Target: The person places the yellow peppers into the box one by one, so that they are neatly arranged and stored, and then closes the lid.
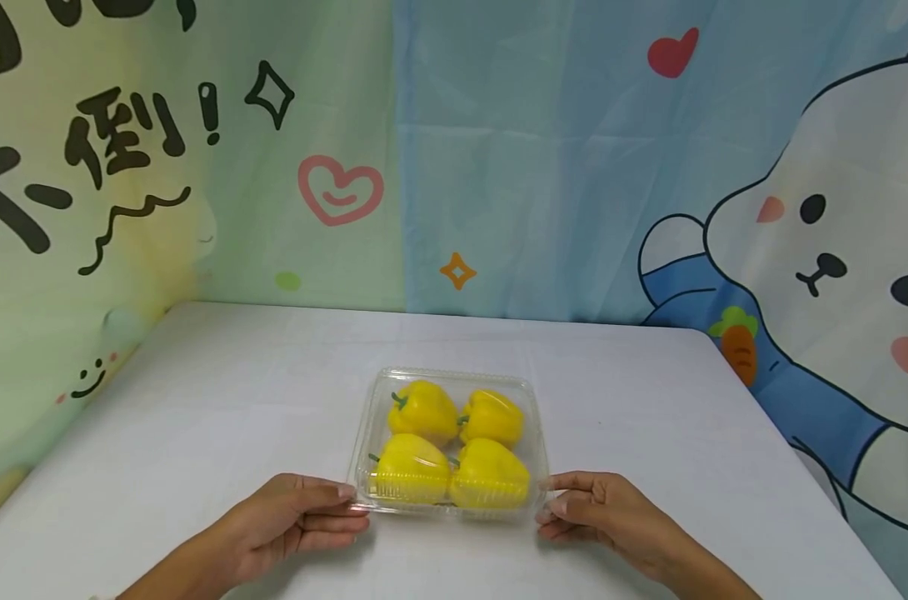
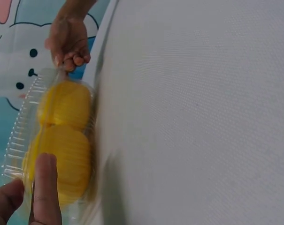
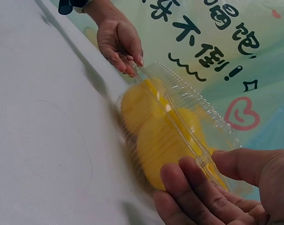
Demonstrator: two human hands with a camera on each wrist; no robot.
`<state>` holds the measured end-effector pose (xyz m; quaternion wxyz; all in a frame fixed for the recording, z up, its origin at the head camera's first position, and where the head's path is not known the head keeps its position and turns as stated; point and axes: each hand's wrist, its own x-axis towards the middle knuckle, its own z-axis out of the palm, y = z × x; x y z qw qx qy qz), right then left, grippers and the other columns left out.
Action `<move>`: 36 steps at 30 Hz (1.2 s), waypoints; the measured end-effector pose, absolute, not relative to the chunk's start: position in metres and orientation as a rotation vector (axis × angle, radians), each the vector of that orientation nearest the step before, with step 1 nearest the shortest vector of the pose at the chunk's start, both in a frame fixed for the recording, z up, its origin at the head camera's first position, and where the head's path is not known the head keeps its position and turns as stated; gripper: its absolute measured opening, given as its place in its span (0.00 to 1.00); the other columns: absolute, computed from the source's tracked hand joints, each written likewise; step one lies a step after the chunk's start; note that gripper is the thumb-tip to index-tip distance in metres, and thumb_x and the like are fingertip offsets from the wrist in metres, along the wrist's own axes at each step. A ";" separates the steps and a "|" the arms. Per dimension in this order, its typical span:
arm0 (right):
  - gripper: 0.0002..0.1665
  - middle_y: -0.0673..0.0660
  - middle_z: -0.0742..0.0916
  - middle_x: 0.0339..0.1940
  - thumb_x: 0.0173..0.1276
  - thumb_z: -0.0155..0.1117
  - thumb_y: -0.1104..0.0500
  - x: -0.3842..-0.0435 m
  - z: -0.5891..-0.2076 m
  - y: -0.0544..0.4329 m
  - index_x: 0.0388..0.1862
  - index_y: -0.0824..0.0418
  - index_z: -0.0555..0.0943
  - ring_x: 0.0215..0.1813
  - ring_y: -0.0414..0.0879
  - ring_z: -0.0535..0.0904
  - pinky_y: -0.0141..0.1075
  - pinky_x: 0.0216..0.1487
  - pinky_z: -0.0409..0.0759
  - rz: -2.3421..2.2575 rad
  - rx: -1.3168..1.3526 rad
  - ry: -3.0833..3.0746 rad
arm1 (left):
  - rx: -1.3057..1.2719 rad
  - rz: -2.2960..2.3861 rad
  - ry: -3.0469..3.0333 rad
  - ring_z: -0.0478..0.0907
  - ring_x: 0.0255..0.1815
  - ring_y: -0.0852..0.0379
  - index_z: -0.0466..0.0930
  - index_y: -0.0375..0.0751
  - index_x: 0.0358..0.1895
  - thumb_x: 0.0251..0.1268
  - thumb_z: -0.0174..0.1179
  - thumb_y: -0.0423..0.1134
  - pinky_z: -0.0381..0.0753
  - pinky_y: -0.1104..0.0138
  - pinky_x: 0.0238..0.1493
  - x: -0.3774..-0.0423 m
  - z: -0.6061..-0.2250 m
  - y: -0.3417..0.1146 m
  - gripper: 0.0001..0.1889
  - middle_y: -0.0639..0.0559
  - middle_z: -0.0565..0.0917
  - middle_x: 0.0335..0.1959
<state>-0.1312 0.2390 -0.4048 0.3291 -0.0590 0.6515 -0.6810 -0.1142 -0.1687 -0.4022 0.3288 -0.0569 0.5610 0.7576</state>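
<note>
A clear plastic clamshell box [image 1: 538, 417] with several yellow bell peppers [image 1: 422, 412] inside is in the middle of the head view. The peppers sit in two rows, green stems showing on their left sides, and the lid lies over them. My left hand [image 1: 292, 521] pinches the box's near left corner, thumb on the rim and fingers beneath. At the near right corner my right hand [image 1: 611, 515] pinches the rim between thumb and fingers. In the right wrist view the box's ridged side [image 3: 179, 84] is tilted in the frame, close over the tabletop.
A white-covered table [image 1: 236, 392] spreads around the box, its far edge meeting a printed cloth backdrop [image 1: 514, 167]. The backdrop carries a cartoon bear or rabbit figure [image 1: 836, 150] at the right and dark lettering [image 1: 117, 137] at the left.
</note>
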 end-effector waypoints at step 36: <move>0.19 0.57 0.87 0.40 0.69 0.64 0.59 -0.129 -0.412 0.230 0.48 0.75 0.79 0.39 0.46 0.82 0.38 0.47 0.82 -1.816 -0.023 1.828 | -0.189 2.072 1.452 0.84 0.46 0.46 0.72 0.18 0.53 0.71 0.55 0.30 0.81 0.58 0.51 -0.109 -0.409 -0.163 0.16 0.33 0.84 0.43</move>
